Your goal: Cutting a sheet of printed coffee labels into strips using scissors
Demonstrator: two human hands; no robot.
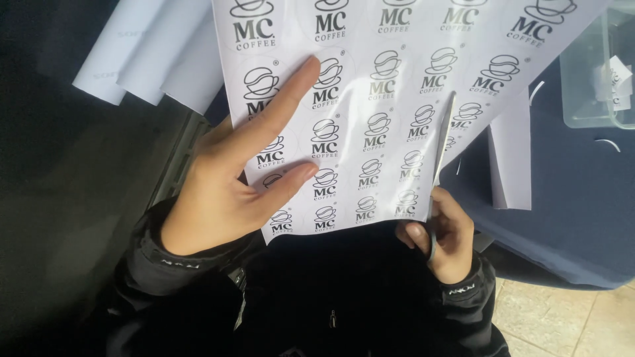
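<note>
1. The big sheet (397,99) is thin, white, glossy paper. It has rows of round black cup pictures on it (all the same). It sits in the middle, held up in front of the person.
2. The left hand (231,178) holds the sheet's left edge. Its fingers (284,99) are spread out flat on top of the paper, and the thumb (284,182) presses down too.
3. The right hand (446,235) is under the sheet's bottom right corner. It is curled around the scissors (436,172), with a finger through the grey ring handle.
4. The scissors are thin and shiny metal. The blades point up into the paper, along a long straight slit.
5. To the right, a cut paper strip (512,158) lies on the dark blue cloth (575,211).
6. A clear plastic box (595,73) stands at the top right, with paper bits inside.
7. More white sheets (152,59) lie at the top left.
</note>
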